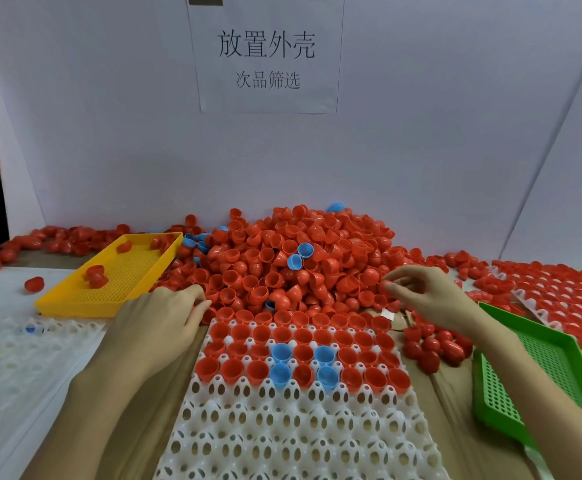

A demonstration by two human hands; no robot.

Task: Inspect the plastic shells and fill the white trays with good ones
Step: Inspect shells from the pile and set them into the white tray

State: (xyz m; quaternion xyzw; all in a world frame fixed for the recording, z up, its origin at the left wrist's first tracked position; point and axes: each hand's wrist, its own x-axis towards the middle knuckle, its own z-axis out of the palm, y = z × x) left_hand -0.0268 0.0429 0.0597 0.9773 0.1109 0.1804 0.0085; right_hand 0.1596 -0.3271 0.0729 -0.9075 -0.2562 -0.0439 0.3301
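A person's two bare hands work at the near edge of a large heap of red plastic half-shells (303,258), a few light-blue shells mixed in, piled against a white partition (109,133) on a brown cardboard-covered table (452,403). The left hand (159,323) lies palm down at the far left corner of the white moulded plastic tray (300,427), its fingers curled down among the loose shells at the heap's foot; whether they grip a shell cannot be told. The right hand (421,292) hovers above the heap's right side, thumb and fingertips pinching a single red shell (383,287). The tray in front of the person has its far four rows filled with red shells, rims up, and four blue shells (303,363) sit in a block near the middle; the near rows stand bare. A yellow perforated plastic tray (75,299) to the left holds a few red shells. A green perforated plastic tray (490,403) lies to the right, partly under the right forearm. Further right, another white tray (525,296) is packed with red shells, and a stack of white trays (16,358) sits at the left. A paper sign (267,57) with printed Chinese characters hangs on the partition.
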